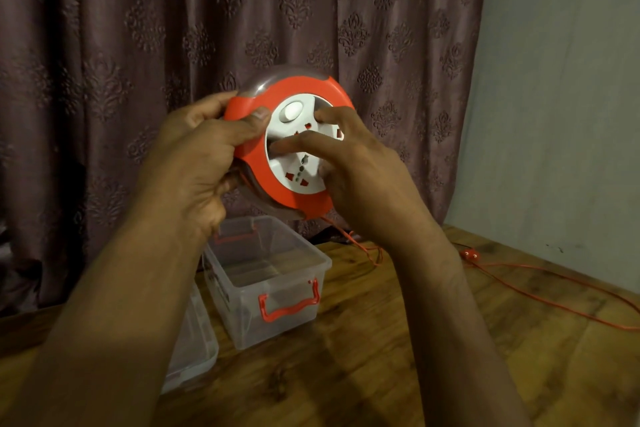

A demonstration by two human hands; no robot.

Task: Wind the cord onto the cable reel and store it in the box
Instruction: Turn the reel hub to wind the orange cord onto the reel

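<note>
I hold a round red cable reel [294,194] with a white socket face up in front of me, above the table. My left hand [197,156] grips its left rim, thumb across the red front. My right hand [356,166] lies over the white centre disc, with fingertips set in its grooves. A thin red cord [540,291] hangs from the reel's bottom edge, trails across the table to the right and ends in a red plug [470,254]. The clear plastic box [322,262] with red handles stands open and empty below the reel.
The clear lid [194,350] lies left of the box on the wooden table [346,374]. A patterned curtain [173,28] hangs behind, and a plain wall [561,114] closes the right side.
</note>
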